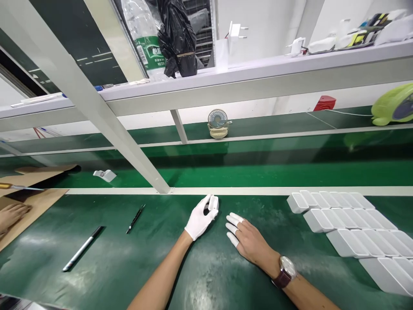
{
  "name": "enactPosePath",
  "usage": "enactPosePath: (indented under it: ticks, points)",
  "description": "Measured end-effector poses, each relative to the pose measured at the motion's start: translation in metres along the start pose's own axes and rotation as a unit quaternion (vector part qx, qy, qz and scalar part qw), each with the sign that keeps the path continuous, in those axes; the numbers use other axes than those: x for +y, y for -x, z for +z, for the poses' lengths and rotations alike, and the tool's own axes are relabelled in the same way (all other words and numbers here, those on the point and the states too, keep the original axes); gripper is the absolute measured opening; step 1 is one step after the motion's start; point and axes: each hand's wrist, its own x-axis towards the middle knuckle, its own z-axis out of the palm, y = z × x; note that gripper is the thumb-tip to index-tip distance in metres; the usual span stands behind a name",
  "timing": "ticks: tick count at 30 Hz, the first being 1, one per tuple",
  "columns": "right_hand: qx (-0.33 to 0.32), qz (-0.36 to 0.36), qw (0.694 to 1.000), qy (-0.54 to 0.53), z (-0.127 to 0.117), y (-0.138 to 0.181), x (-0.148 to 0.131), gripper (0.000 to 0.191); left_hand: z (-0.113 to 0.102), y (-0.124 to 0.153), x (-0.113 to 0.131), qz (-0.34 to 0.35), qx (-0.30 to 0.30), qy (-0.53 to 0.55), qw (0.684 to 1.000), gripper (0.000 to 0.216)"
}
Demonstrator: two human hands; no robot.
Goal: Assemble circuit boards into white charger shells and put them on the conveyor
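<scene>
My left hand (200, 218), in a white glove, pinches a small white plastic case (213, 203) between thumb and fingers near the far edge of the green bench. To its right, my right hand (247, 237) rests over the bench top with white finger cots on several fingers. Its fingers are stretched out and hold nothing. A watch is on that wrist. Further right stand several rows of white plastic cases (345, 217), lined up side by side.
A marker (83, 249) and a black pen (135, 218) lie on the left. Beyond the bench rail, a white part (105, 175) sits on the green conveyor belt (258, 174). A slanted metal post (129, 148) rises at left. Another person's hand (12, 215) is near cardboard (48, 206).
</scene>
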Motion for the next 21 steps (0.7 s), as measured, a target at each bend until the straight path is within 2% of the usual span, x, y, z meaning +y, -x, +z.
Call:
enactPosePath:
  ticks: [3, 5, 9, 11, 13, 16, 18, 21]
  points:
    - [0.005, 0.005, 1.000, 0.020, 0.003, -0.001, -0.001, 0.032, 0.003, 0.000, -0.001, -0.002, 0.011, 0.017, 1.000, 0.069]
    - [0.007, -0.006, 1.000, 0.025, 0.004, -0.002, 0.000, 0.030, 0.003, 0.000, -0.001, 0.013, 0.046, 0.021, 0.999, 0.066]
    - [0.016, -0.003, 1.000, 0.000, 0.004, -0.007, 0.004, 0.024, -0.002, 0.005, 0.004, 0.078, 0.212, -0.046, 0.973, 0.040]
    - [0.007, 0.015, 1.000, -0.020, 0.002, -0.013, 0.008, 0.020, -0.002, 0.013, 0.012, 0.126, 0.245, -0.090, 0.957, 0.028]
    - [-0.010, 0.041, 0.997, -0.062, 0.001, -0.020, 0.012, 0.016, 0.003, 0.024, 0.021, 0.175, 0.203, -0.109, 0.957, 0.017]
    - [-0.012, 0.087, 0.983, -0.159, 0.000, -0.031, 0.020, 0.021, 0.024, 0.037, 0.033, 0.209, 0.025, -0.114, 0.971, 0.013]
    - [-0.001, 0.134, 0.960, -0.244, 0.000, -0.036, 0.027, 0.026, 0.043, 0.038, 0.036, 0.152, -0.066, -0.085, 0.982, 0.011]
    - [0.006, 0.202, 0.919, -0.339, -0.002, -0.039, 0.039, 0.039, 0.069, 0.026, 0.034, -0.011, -0.103, 0.043, 0.994, 0.022]
